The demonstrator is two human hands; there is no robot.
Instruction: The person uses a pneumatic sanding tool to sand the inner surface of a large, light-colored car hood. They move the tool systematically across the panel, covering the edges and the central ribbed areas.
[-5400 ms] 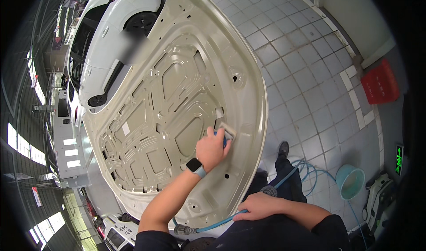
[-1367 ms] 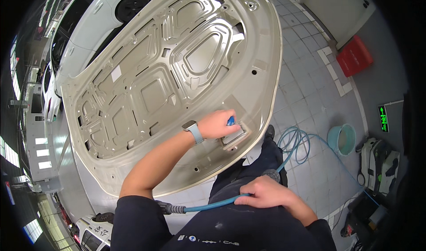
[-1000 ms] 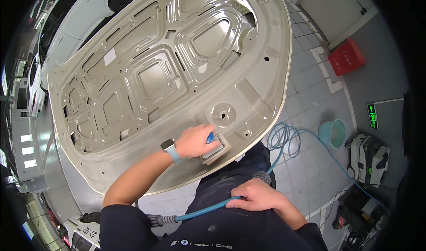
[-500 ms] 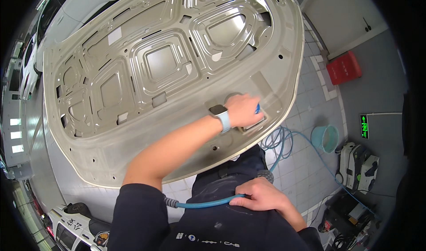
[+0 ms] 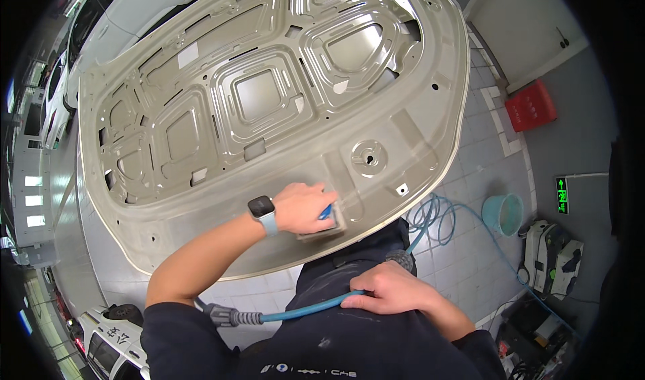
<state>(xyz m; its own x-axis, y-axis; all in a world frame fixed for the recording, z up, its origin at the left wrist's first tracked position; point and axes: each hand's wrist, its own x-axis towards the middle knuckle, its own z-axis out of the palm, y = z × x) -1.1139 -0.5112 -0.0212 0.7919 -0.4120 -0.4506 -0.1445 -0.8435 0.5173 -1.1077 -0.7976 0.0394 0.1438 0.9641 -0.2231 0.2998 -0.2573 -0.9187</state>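
Note:
A large beige car hood panel [image 5: 269,104] lies underside up, ribbed with stamped recesses. My left hand [image 5: 306,207], with a grey smartwatch on the wrist, presses a flat sanding pad [image 5: 332,219] with a blue part onto the panel near its front edge. My right hand [image 5: 386,289] is closed around a blue air hose [image 5: 302,309] against my dark clothes. The hose runs left to a grey coupling [image 5: 225,315] and right to loose coils on the floor.
Grey tiled floor surrounds the panel. A teal bucket [image 5: 505,213] and coiled blue hose [image 5: 437,212] lie at right, with a white machine [image 5: 554,256] beyond. A red box [image 5: 531,104] stands by the wall. A white car [image 5: 114,17] is parked at upper left.
My left hand has slid the pad along the panel's front edge, back and forth, now further left than half a second ago. My right hand keeps hold of the hose.

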